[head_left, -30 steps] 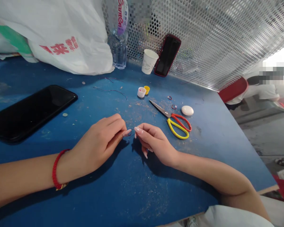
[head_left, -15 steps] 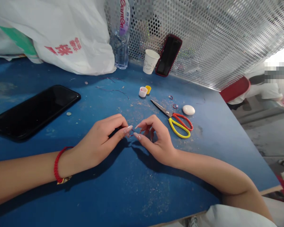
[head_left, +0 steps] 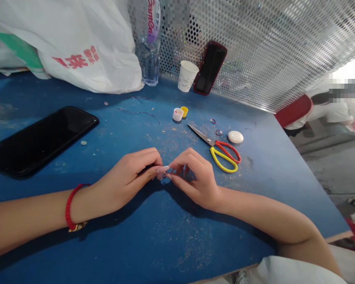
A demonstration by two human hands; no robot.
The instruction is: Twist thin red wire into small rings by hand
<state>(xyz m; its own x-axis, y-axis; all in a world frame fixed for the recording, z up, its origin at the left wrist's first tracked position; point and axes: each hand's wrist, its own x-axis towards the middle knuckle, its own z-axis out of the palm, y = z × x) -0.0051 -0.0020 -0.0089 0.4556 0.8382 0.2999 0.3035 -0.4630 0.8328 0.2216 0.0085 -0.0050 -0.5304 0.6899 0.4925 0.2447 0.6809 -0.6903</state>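
Observation:
My left hand (head_left: 139, 173) is pinched on a small loop of dark thread (head_left: 164, 176), mostly covered by the fingertips. My right hand (head_left: 195, 175) meets it from the other side, thumb and forefinger closing at the same loop. Their nails almost touch. Two similar small thread rings, one ring (head_left: 213, 121) and another ring (head_left: 219, 132), lie beyond on the blue table (head_left: 177, 244). Beside them are scissors (head_left: 208, 141) with one red and one yellow handle, blades slightly apart or shut, which I cannot tell.
A black phone (head_left: 44, 138) lies left; a second phone (head_left: 210, 68) leans on the mesh partition (head_left: 263, 51). Near it stand a paper cup (head_left: 187, 77), a bottle (head_left: 150, 59) and a white bag (head_left: 97, 35). Small white cap (head_left: 178, 114), yellow cap (head_left: 184, 111) and white oval object (head_left: 235, 137) sit mid-table.
My right hand's fingertips have come down and closer to the left ones, closing at the loop. My left fingertips have dropped slightly. The objects on the table stay in place.

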